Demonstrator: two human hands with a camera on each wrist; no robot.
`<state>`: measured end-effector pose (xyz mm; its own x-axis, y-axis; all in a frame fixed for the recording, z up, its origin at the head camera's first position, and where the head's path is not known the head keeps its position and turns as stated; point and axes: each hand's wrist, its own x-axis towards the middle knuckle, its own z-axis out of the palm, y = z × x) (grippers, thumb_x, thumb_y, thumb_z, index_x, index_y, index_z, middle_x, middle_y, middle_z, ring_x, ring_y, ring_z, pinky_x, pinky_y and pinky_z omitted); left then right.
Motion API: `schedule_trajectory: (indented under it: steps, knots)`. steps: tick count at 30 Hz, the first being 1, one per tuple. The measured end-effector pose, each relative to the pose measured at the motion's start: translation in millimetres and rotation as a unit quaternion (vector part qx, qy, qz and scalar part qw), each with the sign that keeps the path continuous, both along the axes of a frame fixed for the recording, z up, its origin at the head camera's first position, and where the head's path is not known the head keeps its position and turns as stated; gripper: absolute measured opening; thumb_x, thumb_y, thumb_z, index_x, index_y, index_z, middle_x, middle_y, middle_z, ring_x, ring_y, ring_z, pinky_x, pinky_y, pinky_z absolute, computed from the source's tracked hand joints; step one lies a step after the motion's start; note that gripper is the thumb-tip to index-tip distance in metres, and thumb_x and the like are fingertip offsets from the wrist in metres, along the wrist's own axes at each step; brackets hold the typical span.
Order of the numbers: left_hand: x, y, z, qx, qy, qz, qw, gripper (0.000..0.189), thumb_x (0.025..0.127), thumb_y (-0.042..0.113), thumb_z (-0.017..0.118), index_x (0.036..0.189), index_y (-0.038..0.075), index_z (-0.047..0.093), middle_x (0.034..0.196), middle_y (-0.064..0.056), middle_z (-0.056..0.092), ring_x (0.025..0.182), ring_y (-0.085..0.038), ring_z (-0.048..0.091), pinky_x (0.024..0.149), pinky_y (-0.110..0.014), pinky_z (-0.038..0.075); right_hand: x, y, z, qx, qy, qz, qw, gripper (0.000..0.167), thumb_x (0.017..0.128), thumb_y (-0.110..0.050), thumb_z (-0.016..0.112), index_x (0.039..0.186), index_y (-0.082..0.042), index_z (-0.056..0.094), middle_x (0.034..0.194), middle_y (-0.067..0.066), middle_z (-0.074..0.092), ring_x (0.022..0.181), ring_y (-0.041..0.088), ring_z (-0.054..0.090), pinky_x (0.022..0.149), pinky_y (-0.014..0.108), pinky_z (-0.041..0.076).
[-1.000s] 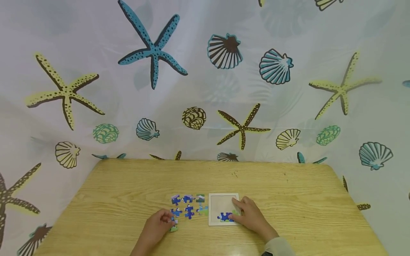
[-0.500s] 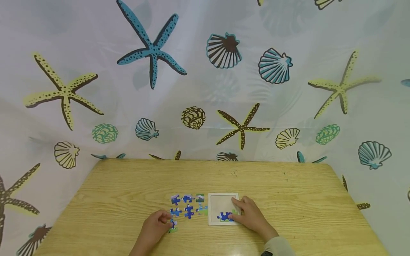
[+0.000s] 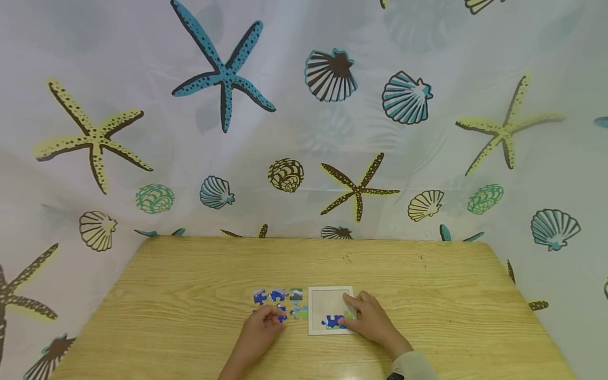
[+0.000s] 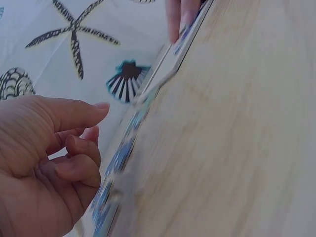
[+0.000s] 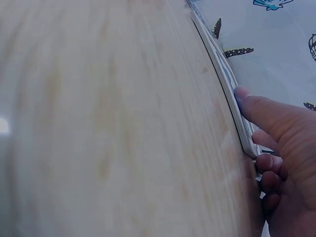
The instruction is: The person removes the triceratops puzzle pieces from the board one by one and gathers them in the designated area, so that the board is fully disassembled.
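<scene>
My left hand (image 3: pixel 258 332) is over the loose jigsaw pieces (image 3: pixel 277 295), its fingertips beside a blue piece (image 3: pixel 282 318). It hides the lower left of the group. In the left wrist view its fingers are loosely curled, and nothing shows between thumb and fingers. My right hand (image 3: pixel 375 319) holds the right side of a square puzzle tray (image 3: pixel 328 288) with a pale rim. Its thumb rests on the assembled blue-and-green pieces (image 3: pixel 331 321) in the lower right of the tray, while the index finger lies farther up inside.
A green-and-blue piece (image 3: pixel 300 312) lies against the tray's left side. Above it is a dark green piece (image 3: pixel 296 294). The wood-grain table (image 3: pixel 451 295) extends around them, backed by a white curtain (image 3: pixel 294 132) printed with starfish and shells.
My left hand has moved right and slightly away from me, from the lower-left piece to the middle row. The right hand and the tray have stayed in place.
</scene>
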<state>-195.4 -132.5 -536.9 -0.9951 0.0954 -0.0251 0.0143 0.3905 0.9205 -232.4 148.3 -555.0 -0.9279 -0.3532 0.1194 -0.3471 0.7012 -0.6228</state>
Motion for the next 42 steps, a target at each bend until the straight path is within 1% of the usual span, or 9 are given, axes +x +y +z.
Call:
schedule_trajectory:
  steps: [4,7,10,13,20,25,30,36,42]
  knots:
    - [-8.8,24.6,-2.7,0.010,0.007,-0.051,0.9986,0.022,0.083,0.009,0.070,0.102,-0.001,0.062,0.084,-0.003,0.054,0.071,-0.013,0.048,0.061,-0.021,0.043,-0.8,1,-1.1,0.001,-0.001,-0.001,1.0000,0.067,0.079,-0.038,0.075,0.131,-0.001,0.053,0.081,-0.001,0.035,0.070,0.012,0.030,0.060,0.024,0.029]
    - [-14.9,43.0,-5.2,0.009,0.011,-0.080,0.9967,0.023,0.084,0.010,0.070,0.103,0.000,0.062,0.081,-0.002,0.054,0.069,-0.012,0.048,0.059,-0.022,0.043,-1.5,2,-2.0,0.005,-0.001,-0.002,1.0000,0.066,0.079,-0.038,0.074,0.131,-0.002,0.054,0.081,-0.002,0.035,0.070,0.011,0.031,0.060,0.023,0.029]
    - [-19.7,58.9,-6.3,0.011,0.004,-0.095,0.9954,0.023,0.083,0.008,0.070,0.103,0.001,0.063,0.078,-0.001,0.054,0.066,-0.011,0.049,0.057,-0.022,0.043,-1.7,2,-2.7,0.005,0.005,-0.004,1.0000,0.065,0.079,-0.036,0.075,0.130,-0.002,0.055,0.080,-0.003,0.035,0.069,0.011,0.031,0.060,0.023,0.029]
    - [-22.5,69.1,-6.8,0.007,-0.002,-0.105,0.9945,0.023,0.082,0.007,0.070,0.103,0.001,0.063,0.077,0.000,0.054,0.065,-0.011,0.049,0.057,-0.021,0.043,-1.9,1,-3.5,0.005,0.012,-0.003,0.9999,0.064,0.078,-0.034,0.076,0.129,-0.002,0.056,0.080,-0.003,0.036,0.069,0.011,0.031,0.060,0.022,0.029]
    - [-24.0,74.2,-12.8,-0.033,0.002,-0.107,0.9937,0.021,0.080,0.006,0.072,0.099,0.001,0.065,0.073,0.001,0.053,0.062,-0.011,0.047,0.054,-0.021,0.040,-2.0,-1,-4.2,0.007,0.005,-0.001,1.0000,0.064,0.078,-0.036,0.075,0.130,-0.004,0.056,0.082,-0.003,0.037,0.070,0.011,0.031,0.061,0.023,0.030]
    - [-24.9,78.9,-17.4,-0.072,0.024,-0.098,0.9923,0.020,0.079,0.007,0.073,0.097,0.002,0.066,0.073,0.001,0.050,0.063,-0.012,0.045,0.055,-0.023,0.039,-1.9,1,-2.5,0.007,0.005,-0.003,1.0000,0.064,0.079,-0.035,0.075,0.130,-0.004,0.055,0.082,-0.003,0.036,0.070,0.011,0.031,0.061,0.023,0.029]
    - [-25.1,82.7,-17.2,-0.103,0.038,-0.084,0.9904,0.021,0.077,0.008,0.075,0.095,0.002,0.067,0.074,0.000,0.048,0.064,-0.012,0.043,0.056,-0.023,0.037,-1.0,1,-0.3,0.004,-0.002,-0.004,1.0000,0.065,0.079,-0.036,0.075,0.131,-0.003,0.054,0.082,-0.002,0.036,0.071,0.012,0.031,0.061,0.024,0.028]
    - [-22.3,85.1,-13.9,-0.112,0.031,-0.066,0.9911,0.019,0.077,0.009,0.076,0.092,0.004,0.067,0.074,-0.001,0.047,0.065,-0.013,0.043,0.056,-0.024,0.037,-0.7,0,1.6,-0.003,-0.004,-0.006,1.0000,0.063,0.079,-0.035,0.075,0.131,-0.003,0.055,0.081,-0.003,0.035,0.070,0.011,0.031,0.061,0.023,0.028]
    - [-20.9,87.5,-12.9,-0.120,0.032,-0.060,0.9904,0.018,0.076,0.009,0.076,0.091,0.004,0.067,0.075,-0.001,0.047,0.066,-0.013,0.043,0.057,-0.024,0.036,0.0,0,0.9,-0.004,-0.003,-0.006,1.0000,0.065,0.079,-0.036,0.075,0.131,-0.002,0.054,0.081,-0.002,0.035,0.070,0.012,0.030,0.061,0.024,0.028]
